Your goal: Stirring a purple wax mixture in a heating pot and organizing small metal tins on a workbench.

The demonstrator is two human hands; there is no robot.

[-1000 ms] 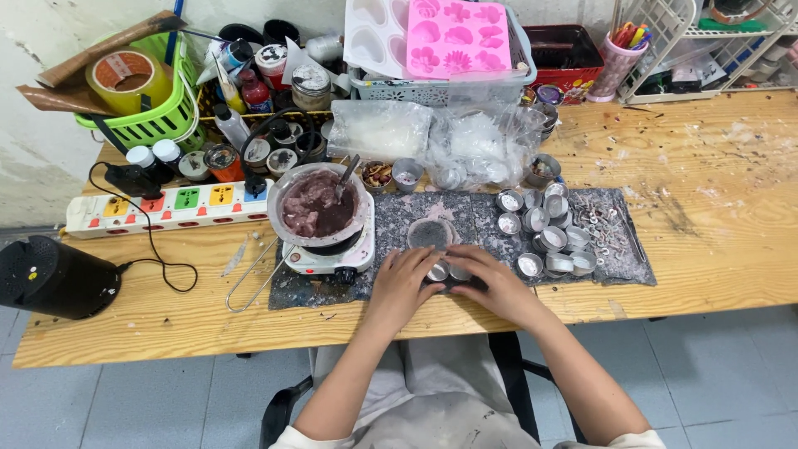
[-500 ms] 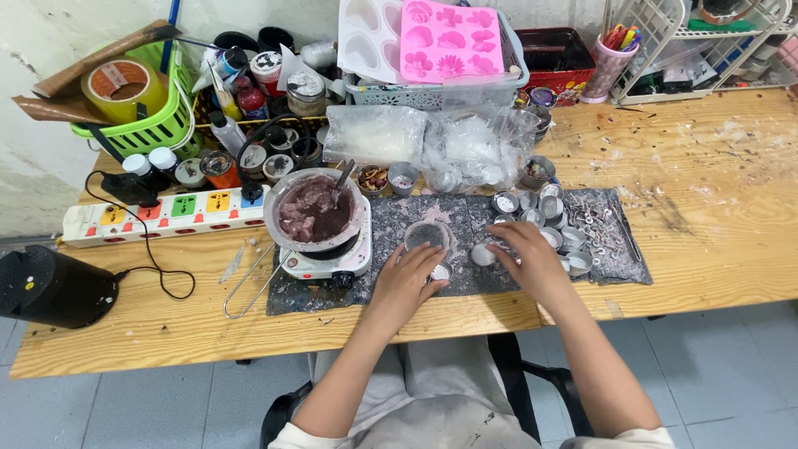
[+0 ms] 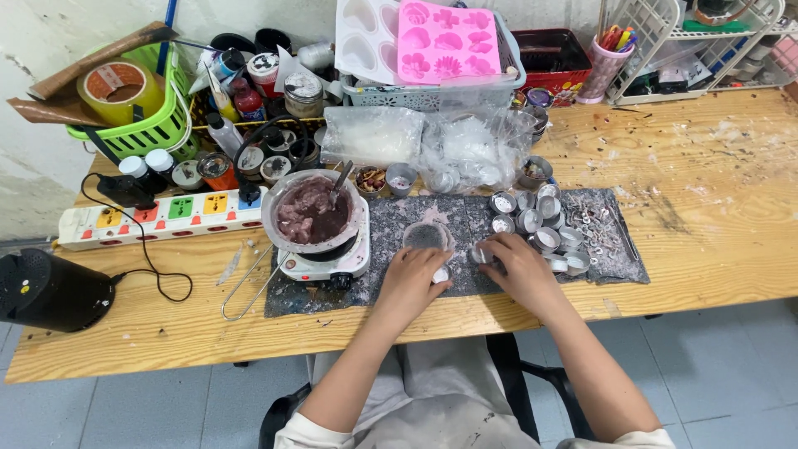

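Hands (image 3: 416, 278), seemingly on round metal cups (image 3: 544, 224)

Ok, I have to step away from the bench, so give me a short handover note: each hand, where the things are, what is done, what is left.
Left hand: on the dark mat, fingers around a small white piece, just below a filled round tin.
Right hand: holds a small metal cup at the edge of the cluster of empty metal cups.
Nearby: a pot of dark purplish mix with a spoon in it sits on a small hotplate.
Done: one tin looks filled.
Left: the other cups look empty.
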